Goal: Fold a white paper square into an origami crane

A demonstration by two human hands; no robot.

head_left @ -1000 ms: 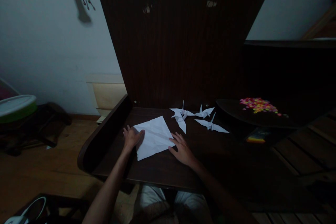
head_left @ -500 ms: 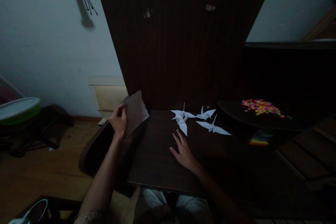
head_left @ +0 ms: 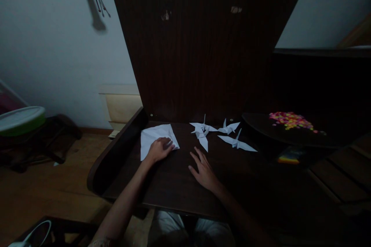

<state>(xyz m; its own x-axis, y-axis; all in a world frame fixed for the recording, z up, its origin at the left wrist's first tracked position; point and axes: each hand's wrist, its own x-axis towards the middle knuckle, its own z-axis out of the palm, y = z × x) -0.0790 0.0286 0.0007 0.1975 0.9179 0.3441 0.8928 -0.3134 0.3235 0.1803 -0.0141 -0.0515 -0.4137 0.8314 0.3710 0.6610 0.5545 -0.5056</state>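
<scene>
A square white sheet of paper (head_left: 150,134) with faint creases lies on the left of the dark wooden desk (head_left: 171,185). My left hand (head_left: 159,150) is over its right part, fingers curled and thumb closed against them, gripping the paper. The fingertips are partly hidden. My right hand (head_left: 204,171) rests on the desk, fingers apart and holding nothing. Just beyond it are several folded white paper cranes: one crane (head_left: 201,135) overlaps another crane (head_left: 207,126), and a third crane (head_left: 237,143) spreads its wings further right.
A heap of small colourful pieces (head_left: 292,120) lies on a dark rounded shelf (head_left: 257,125) at the right. The desk has a raised left side (head_left: 116,150) and a tall dark back panel (head_left: 191,54). A green basin with a pale top (head_left: 23,121) stands far left.
The sheet, held up tilted at the left by my left hand, has come down flat on the desk, and that hand has moved right and lower. My right hand stays nearly still.
</scene>
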